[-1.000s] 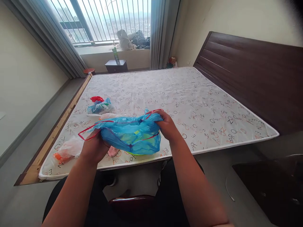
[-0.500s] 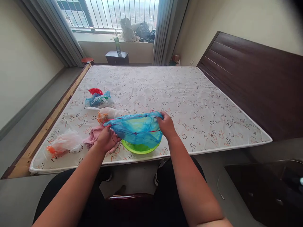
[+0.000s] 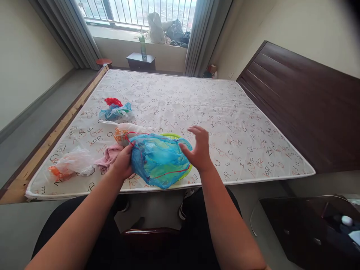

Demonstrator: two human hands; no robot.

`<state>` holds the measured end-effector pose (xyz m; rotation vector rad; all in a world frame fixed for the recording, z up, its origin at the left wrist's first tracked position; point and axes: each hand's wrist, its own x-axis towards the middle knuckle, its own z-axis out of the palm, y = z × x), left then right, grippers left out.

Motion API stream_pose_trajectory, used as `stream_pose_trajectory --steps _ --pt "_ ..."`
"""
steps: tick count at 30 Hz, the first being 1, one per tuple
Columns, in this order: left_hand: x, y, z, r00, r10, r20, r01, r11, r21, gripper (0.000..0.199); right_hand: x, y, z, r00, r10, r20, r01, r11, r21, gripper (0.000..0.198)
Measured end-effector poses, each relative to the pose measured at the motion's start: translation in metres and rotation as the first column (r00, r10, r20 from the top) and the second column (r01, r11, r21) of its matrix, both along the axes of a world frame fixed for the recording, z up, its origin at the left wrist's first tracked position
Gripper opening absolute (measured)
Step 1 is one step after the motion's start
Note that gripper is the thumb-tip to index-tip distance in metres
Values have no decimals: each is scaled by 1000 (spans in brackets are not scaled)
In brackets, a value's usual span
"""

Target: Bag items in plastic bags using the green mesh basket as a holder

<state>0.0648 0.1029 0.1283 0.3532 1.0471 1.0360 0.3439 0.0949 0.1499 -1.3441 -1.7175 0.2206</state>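
Observation:
A thin blue plastic bag [image 3: 160,159] with a red drawstring is spread over a lime-green basin [image 3: 171,135] near the mattress's front edge. My left hand [image 3: 125,161] grips the bag's left end, its fingertips partly hidden by the plastic. Beside the bag's right end, my right hand [image 3: 198,148] is raised with thumb and fingers apart and nothing between them. A pink cloth [image 3: 108,157] lies just left of my left hand. Behind it rests a white plastic bag with orange print [image 3: 122,132].
The patterned mattress [image 3: 239,138] fills the middle. A clear-and-orange bag [image 3: 71,163] lies at front left, and a heap of red, blue and white bags [image 3: 116,108] farther back. A dark headboard [image 3: 298,101] stands on the right, a dark cabinet [image 3: 298,221] at lower right.
My right hand has let go of the bag and its fingers have spread. The bag has dropped lower and flatter over the basin. The view has tilted slightly down.

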Motion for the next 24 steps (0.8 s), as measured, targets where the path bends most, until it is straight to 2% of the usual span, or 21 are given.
stream_pose_trajectory --steps 2,4,7,9,11,12,13,14,16,17,18,19,20,22,24 --pt "2 -3 4 1000 -5 -25 6 1000 19 22 -11 1 -2 983 122 134 -110 990 -91 65" --pt "3 -4 7 998 17 -60 -14 999 48 19 -16 7 -13 973 160 165 -114 960 -255 67" --pt "-3 -3 9 991 37 -130 -22 993 118 21 -10 17 -31 970 186 156 -90 871 -483 38" --pt "-10 -1 8 979 17 -205 22 983 184 27 -1 20 -36 981 147 129 -67 870 -489 15" --pt "-17 1 6 941 8 -340 93 956 279 44 7 19 -32 998 25 56 0 917 -399 8" --pt "-19 1 5 894 16 -448 148 933 328 55 9 18 -28 999 -44 6 44 936 -349 8" --pt "-21 0 5 813 37 -581 217 907 362 67 10 16 -24 994 -98 -40 81 948 -307 9" --pt "-21 -1 4 692 68 -719 295 882 367 78 11 14 -20 988 -133 -82 106 955 -278 10" --pt "-19 -3 2 381 132 -915 418 858 298 92 9 10 -13 970 -156 -185 99 954 -285 16" --pt "-18 -4 1 245 153 -957 449 857 252 91 8 9 -12 953 -152 -261 63 945 -320 19" --pt "-17 -4 -1 147 169 -975 465 858 219 83 8 9 -11 925 -145 -351 8 931 -365 21" --pt "-18 -3 -3 92 174 -980 476 857 197 70 9 9 -11 884 -141 -446 -57 913 -403 23" --pt "-20 0 -5 69 173 -983 481 857 185 56 10 9 -11 835 -143 -532 -118 897 -426 24" --pt "-29 7 -10 64 162 -985 451 875 173 36 17 12 -14 741 -172 -649 -183 878 -443 30" --pt "-40 15 -15 83 128 -988 365 919 150 27 28 14 -18 663 -249 -706 -188 857 -479 37"
